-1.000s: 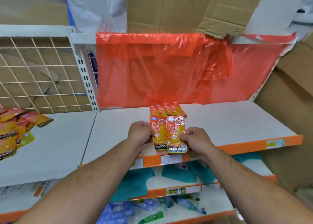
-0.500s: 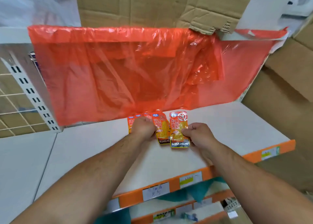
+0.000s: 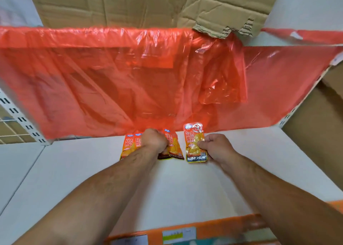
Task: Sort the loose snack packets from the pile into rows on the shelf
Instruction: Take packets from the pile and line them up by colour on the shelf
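Along the back edge of the shelf (image 3: 259, 170), brought from its front, left hand (image 3: 155, 141) grips fanned packets (image 3: 172, 146) while right hand (image 3: 218, 148) pinches a single packet (image 3: 194, 146), newly separated, evidently beginning a row.

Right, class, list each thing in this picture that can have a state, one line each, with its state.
packet bunch: fanned out, overlapping, on the shelf.
single packet: face up, apart from the bunch.
left hand: grips the packet bunch.
right hand: pinches the single packet's right edge.
red plastic sheet: hanging, crinkled, translucent.
cardboard: creased, torn at its lower edge.
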The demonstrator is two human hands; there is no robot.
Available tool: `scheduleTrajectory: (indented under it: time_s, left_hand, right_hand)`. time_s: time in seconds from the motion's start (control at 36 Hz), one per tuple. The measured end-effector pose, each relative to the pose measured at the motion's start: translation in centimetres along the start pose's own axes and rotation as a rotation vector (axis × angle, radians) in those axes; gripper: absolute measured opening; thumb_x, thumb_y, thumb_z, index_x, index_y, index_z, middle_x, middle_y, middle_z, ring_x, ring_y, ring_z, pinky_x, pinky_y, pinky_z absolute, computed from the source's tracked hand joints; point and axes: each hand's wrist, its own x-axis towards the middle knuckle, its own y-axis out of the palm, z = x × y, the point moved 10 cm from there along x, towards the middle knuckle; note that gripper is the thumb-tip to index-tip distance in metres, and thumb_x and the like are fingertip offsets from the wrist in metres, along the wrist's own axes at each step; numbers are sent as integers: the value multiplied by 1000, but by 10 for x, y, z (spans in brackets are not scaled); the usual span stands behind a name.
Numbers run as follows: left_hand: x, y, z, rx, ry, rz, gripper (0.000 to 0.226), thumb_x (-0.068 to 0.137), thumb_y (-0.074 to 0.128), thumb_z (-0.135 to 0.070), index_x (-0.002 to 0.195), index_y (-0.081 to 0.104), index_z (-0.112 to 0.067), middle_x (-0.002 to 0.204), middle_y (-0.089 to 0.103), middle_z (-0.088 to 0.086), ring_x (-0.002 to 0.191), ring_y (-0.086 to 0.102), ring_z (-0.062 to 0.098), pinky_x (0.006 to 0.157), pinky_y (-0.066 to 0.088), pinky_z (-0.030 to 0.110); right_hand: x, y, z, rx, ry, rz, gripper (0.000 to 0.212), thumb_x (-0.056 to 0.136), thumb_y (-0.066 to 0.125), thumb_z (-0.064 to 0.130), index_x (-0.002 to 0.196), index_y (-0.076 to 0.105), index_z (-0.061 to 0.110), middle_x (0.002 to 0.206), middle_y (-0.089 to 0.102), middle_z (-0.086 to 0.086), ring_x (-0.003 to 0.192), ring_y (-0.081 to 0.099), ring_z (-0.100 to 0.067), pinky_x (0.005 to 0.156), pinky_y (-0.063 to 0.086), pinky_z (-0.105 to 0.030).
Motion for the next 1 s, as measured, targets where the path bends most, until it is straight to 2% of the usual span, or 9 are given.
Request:
scheduleTrajectory:
  time_s: [0.06, 0.17, 0.25, 0.39, 0.53, 0.67, 0.78, 0.89, 1.0]
  left_hand:
    - [0, 1, -5, 80, 4, -32, 9, 74, 70, -10, 79, 73, -2, 80, 74, 13, 80, 71, 29, 73, 60, 36]
    - [-9, -3, -16, 202, 38, -111, 19, 75, 63, -10, 90, 75, -6, 94, 73, 13, 92, 69, 31, 76, 53, 31]
    - [-12, -2, -19, 259, 59, -143, 18, 77, 58, -8, 87, 72, -3, 95, 72, 19, 92, 68, 35, 74, 52, 33]
    - [-14, -1, -26, 377, 113, -149, 13, 78, 58, -10, 86, 67, -3, 97, 70, 22, 92, 66, 39, 73, 51, 36]
    - [-13, 1, -29, 407, 119, -151, 14, 79, 57, -8, 88, 66, -3, 100, 68, 22, 92, 65, 40, 73, 50, 36]
    - [-13, 3, -30, 453, 150, -156, 16, 81, 53, -6, 90, 66, -4, 100, 68, 22, 91, 64, 40, 73, 50, 38]
    - [-14, 5, -32, 478, 176, -133, 15, 80, 53, -7, 88, 65, -4, 98, 68, 22, 89, 65, 39, 69, 48, 35]
    - [-17, -2, -30, 513, 209, -153, 18, 82, 54, -18, 93, 66, -10, 98, 68, 16, 89, 65, 37, 68, 46, 34]
    - [-26, -17, -37, 606, 405, -260, 25, 89, 52, -27, 101, 63, -10, 99, 62, 14, 96, 60, 35, 73, 46, 38]
  right_hand:
    - [7, -1, 2, 4, -9, 46, 29, 90, 67, 6, 67, 63, 22, 63, 70, 8, 49, 63, -1, 46, 44, -14]
    - [17, 0, 3, -29, -26, 115, 30, 92, 64, 4, 67, 62, 22, 58, 65, 10, 38, 53, 5, 39, 37, -11]
    - [22, 1, 2, -71, -32, 143, 31, 92, 64, 5, 64, 59, 17, 55, 60, 8, 34, 48, 4, 37, 34, -12]
    - [23, 4, 5, -99, -71, 197, 38, 92, 61, -1, 61, 54, 19, 35, 50, 17, 31, 44, 6, 37, 32, -9]
    - [28, 4, 2, -93, -58, 218, 32, 93, 61, 0, 65, 58, 15, 41, 56, 16, 33, 47, 8, 38, 33, -8]
    - [32, 4, -4, -115, -29, 196, 17, 92, 65, 5, 77, 59, 1, 64, 59, 2, 34, 48, 4, 37, 36, -13]
    - [37, 5, -10, -179, 0, 180, 19, 91, 68, 14, 76, 59, 6, 61, 56, -2, 44, 47, -10, 43, 36, -20]
    - [39, 10, -11, -194, 20, 177, 22, 91, 69, 16, 74, 56, 10, 57, 51, -1, 46, 45, -14, 45, 36, -22]
    - [44, 21, -10, -187, 44, 184, 17, 89, 72, 18, 85, 57, 9, 60, 49, -3, 46, 44, -16, 47, 36, -24]
